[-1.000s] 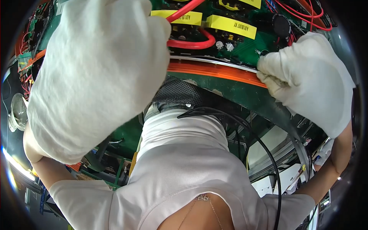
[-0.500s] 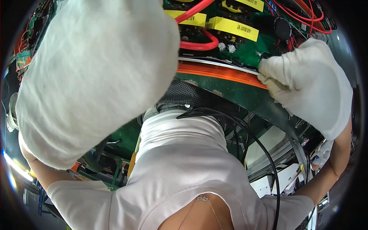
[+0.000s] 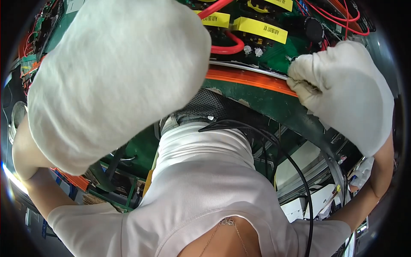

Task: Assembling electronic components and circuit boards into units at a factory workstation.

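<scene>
My left hand (image 3: 122, 77), in a loose white cloth glove, looms large close to the camera, over the left part of the circuit board (image 3: 274, 60). Its fingers are hidden behind the glove's back, as is whatever they touch. At the right, my right hand (image 3: 342, 85), gloved in white too, is closed at the board's front edge, fingers curled above and below the orange rail (image 3: 252, 78). The green board carries black components with yellow labels (image 3: 260, 30), small white-topped round parts (image 3: 258, 52) and a thick red cable (image 3: 227, 48) looping near my left glove.
Thin red wires (image 3: 342, 19) and a black round component (image 3: 314, 30) lie at the far right. A black cable (image 3: 295, 165) hangs beside my white shirt. Metal framing (image 3: 338, 171) and white panels (image 3: 319, 201) stand below the bench at the right.
My left hand has shifted to the right and its cuff has risen, baring more forearm. My right hand stays at the board's edge, with a fold in the glove showing darker.
</scene>
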A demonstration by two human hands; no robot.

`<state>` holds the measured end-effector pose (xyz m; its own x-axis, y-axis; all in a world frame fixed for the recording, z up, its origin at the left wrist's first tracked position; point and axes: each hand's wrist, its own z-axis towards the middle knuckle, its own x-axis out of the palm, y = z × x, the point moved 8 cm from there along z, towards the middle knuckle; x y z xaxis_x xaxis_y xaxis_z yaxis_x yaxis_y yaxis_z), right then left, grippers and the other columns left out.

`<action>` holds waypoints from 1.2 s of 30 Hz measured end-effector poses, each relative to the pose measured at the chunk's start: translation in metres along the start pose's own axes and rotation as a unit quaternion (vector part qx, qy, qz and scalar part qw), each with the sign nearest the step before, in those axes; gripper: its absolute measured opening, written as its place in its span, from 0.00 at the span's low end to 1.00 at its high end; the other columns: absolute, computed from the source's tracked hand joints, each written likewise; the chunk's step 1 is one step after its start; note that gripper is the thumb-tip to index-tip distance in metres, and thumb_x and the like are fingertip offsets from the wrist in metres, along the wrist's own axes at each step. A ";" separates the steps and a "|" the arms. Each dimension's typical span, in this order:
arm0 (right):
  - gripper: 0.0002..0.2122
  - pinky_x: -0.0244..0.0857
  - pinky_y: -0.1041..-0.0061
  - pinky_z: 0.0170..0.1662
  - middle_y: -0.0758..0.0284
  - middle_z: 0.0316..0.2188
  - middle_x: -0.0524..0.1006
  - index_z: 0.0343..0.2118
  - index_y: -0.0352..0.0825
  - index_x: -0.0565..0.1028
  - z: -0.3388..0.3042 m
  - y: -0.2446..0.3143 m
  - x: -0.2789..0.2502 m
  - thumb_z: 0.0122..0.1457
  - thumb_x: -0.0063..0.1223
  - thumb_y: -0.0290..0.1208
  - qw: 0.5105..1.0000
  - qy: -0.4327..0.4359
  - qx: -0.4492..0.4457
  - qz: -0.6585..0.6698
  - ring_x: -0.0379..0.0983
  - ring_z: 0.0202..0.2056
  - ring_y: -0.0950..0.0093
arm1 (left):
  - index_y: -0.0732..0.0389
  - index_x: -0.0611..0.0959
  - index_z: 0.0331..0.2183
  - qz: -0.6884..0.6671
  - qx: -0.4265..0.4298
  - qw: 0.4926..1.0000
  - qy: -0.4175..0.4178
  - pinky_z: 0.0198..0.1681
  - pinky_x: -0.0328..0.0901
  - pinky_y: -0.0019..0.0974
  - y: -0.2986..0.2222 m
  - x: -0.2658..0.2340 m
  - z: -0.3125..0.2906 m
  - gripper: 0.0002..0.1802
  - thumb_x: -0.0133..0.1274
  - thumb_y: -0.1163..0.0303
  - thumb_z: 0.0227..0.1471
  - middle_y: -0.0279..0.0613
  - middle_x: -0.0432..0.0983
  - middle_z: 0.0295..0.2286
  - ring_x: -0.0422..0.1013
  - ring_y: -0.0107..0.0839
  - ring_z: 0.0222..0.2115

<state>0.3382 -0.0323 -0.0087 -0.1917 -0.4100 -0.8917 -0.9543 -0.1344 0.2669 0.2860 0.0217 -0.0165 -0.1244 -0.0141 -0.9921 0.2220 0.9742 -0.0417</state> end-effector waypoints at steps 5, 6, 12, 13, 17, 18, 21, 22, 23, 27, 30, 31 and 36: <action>0.04 0.60 0.71 0.22 0.62 0.13 0.69 0.19 0.34 0.72 0.010 -0.001 0.000 0.39 0.56 0.21 1.000 -0.007 -0.012 0.015 0.68 0.17 0.63 | 0.58 0.84 0.22 -0.054 -0.032 0.998 -0.014 0.30 0.56 0.33 0.004 -0.003 -0.004 0.10 0.60 0.72 0.26 0.30 0.67 0.18 0.62 0.29 0.23; 0.04 0.60 0.71 0.22 0.62 0.13 0.69 0.19 0.34 0.72 -0.001 -0.018 0.005 0.39 0.56 0.21 1.000 -0.005 -0.005 0.019 0.68 0.17 0.63 | 0.58 0.84 0.22 -0.068 -0.030 0.997 -0.020 0.30 0.56 0.33 0.004 -0.002 0.000 0.10 0.60 0.72 0.26 0.30 0.67 0.18 0.62 0.29 0.23; 0.04 0.60 0.72 0.22 0.62 0.13 0.69 0.19 0.34 0.72 0.023 0.011 -0.009 0.40 0.57 0.21 0.998 -0.018 -0.056 0.034 0.68 0.17 0.63 | 0.57 0.85 0.23 -0.111 -0.098 0.989 -0.025 0.30 0.56 0.33 0.010 -0.015 -0.019 0.12 0.60 0.74 0.25 0.30 0.67 0.19 0.61 0.30 0.23; 0.04 0.60 0.72 0.21 0.62 0.13 0.69 0.19 0.34 0.72 0.011 -0.005 0.002 0.40 0.57 0.21 0.999 -0.008 -0.023 0.041 0.68 0.17 0.63 | 0.57 0.85 0.23 -0.129 -0.066 0.989 -0.035 0.30 0.56 0.33 0.009 -0.003 -0.003 0.12 0.60 0.74 0.25 0.30 0.67 0.19 0.61 0.30 0.23; 0.04 0.60 0.72 0.21 0.62 0.14 0.69 0.19 0.34 0.72 -0.003 -0.009 -0.004 0.40 0.57 0.21 0.998 -0.020 -0.042 0.051 0.68 0.17 0.63 | 0.57 0.85 0.24 -0.133 -0.076 0.988 -0.029 0.30 0.56 0.33 0.011 -0.015 -0.013 0.13 0.60 0.73 0.25 0.30 0.67 0.19 0.61 0.30 0.23; 0.04 0.60 0.72 0.21 0.62 0.14 0.69 0.19 0.34 0.72 0.005 0.003 -0.006 0.40 0.57 0.21 0.997 -0.018 -0.045 0.055 0.68 0.17 0.63 | 0.57 0.85 0.24 -0.138 -0.078 0.987 -0.029 0.30 0.56 0.33 0.012 -0.013 -0.015 0.13 0.60 0.73 0.25 0.30 0.67 0.19 0.61 0.30 0.23; 0.04 0.60 0.72 0.21 0.62 0.14 0.69 0.19 0.34 0.72 0.008 -0.001 0.001 0.40 0.57 0.21 0.998 -0.014 -0.018 0.065 0.68 0.17 0.63 | 0.57 0.85 0.24 -0.155 -0.050 0.986 -0.038 0.31 0.57 0.33 0.009 -0.003 -0.002 0.13 0.60 0.73 0.24 0.30 0.67 0.19 0.61 0.31 0.24; 0.04 0.60 0.72 0.21 0.62 0.14 0.69 0.19 0.34 0.72 0.005 0.001 -0.002 0.40 0.57 0.21 0.997 -0.016 -0.020 0.068 0.68 0.17 0.63 | 0.57 0.85 0.24 -0.135 -0.042 0.989 -0.043 0.31 0.57 0.32 0.007 -0.005 -0.001 0.13 0.60 0.72 0.25 0.30 0.67 0.19 0.61 0.31 0.24; 0.04 0.60 0.72 0.21 0.62 0.14 0.69 0.20 0.33 0.72 0.010 0.007 -0.002 0.40 0.57 0.20 0.997 -0.018 -0.021 0.071 0.68 0.17 0.63 | 0.57 0.85 0.24 -0.115 -0.035 0.992 -0.047 0.31 0.57 0.32 0.005 -0.006 0.001 0.13 0.60 0.72 0.25 0.31 0.67 0.19 0.61 0.31 0.24; 0.05 0.60 0.73 0.21 0.61 0.14 0.69 0.20 0.33 0.72 0.007 0.024 -0.014 0.40 0.57 0.20 0.994 -0.033 -0.064 0.078 0.68 0.17 0.63 | 0.57 0.85 0.25 -0.020 -0.038 0.998 -0.052 0.31 0.58 0.32 -0.001 -0.028 -0.013 0.14 0.60 0.72 0.26 0.31 0.68 0.20 0.61 0.31 0.23; 0.05 0.60 0.73 0.21 0.61 0.14 0.69 0.20 0.33 0.72 -0.005 -0.008 0.002 0.40 0.57 0.20 0.996 -0.022 -0.027 0.088 0.68 0.17 0.63 | 0.57 0.85 0.26 0.001 0.011 0.997 -0.080 0.31 0.58 0.32 -0.005 -0.017 -0.002 0.14 0.60 0.71 0.27 0.32 0.68 0.20 0.61 0.32 0.23; 0.05 0.60 0.73 0.20 0.61 0.14 0.69 0.20 0.33 0.72 -0.009 -0.006 -0.001 0.40 0.57 0.20 0.995 -0.023 -0.025 0.091 0.68 0.17 0.63 | 0.57 0.85 0.25 -0.011 0.028 0.999 -0.042 0.31 0.58 0.33 -0.006 -0.013 0.001 0.13 0.60 0.72 0.27 0.32 0.68 0.20 0.61 0.32 0.23; 0.05 0.60 0.73 0.20 0.61 0.14 0.69 0.20 0.33 0.71 0.009 -0.012 0.000 0.40 0.57 0.20 0.993 -0.033 -0.050 0.106 0.68 0.17 0.63 | 0.59 0.85 0.24 0.000 -0.033 0.998 0.058 0.31 0.58 0.34 -0.006 -0.021 0.001 0.13 0.57 0.75 0.26 0.32 0.68 0.19 0.61 0.33 0.23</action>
<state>0.3477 -0.0228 -0.0153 -0.4035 -0.3792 -0.8327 -0.8638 -0.1424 0.4834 0.2878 0.0162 0.0044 -0.2366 0.0086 -0.9716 0.1591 0.9868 -0.0300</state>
